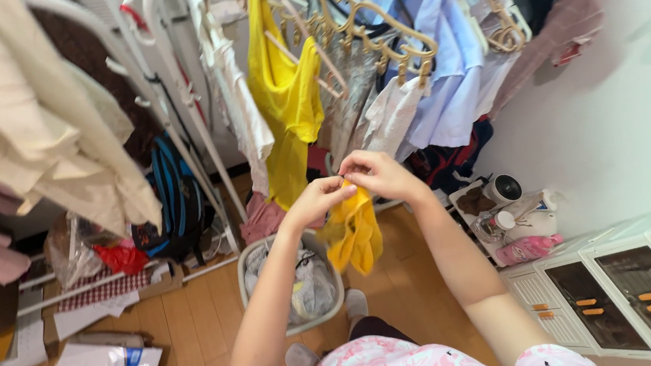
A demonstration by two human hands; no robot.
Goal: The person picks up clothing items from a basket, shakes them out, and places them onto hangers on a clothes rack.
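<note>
A small yellow garment is being held up at chest height, in front of a crowded clothes rack, by both hands. The left hand is closed on the cloth's upper edge, and the right hand is pinching the same edge just beside it, fingers curled; the rest of the garment is hanging loose below the hands, above the laundry basket on the wooden floor.

The step in hand is judged to be the handling of that top edge, and it is best done with the two grips being kept close together on the hem, the fabric being let hang free so that it is not being twisted, and the piece being kept well above the basket rim.

The pale, round basket is being seen from above, with crumpled white and grey laundry lying inside it; how full it is cannot be told. To the right, a white tray is bearing a dark-topped cup, a bottle and a pink packet. Further right, white storage drawers with clear fronts are showing mixed contents too blurred to be named. On the rack behind, a larger yellow top is hanging among pale blue shirts.
</note>
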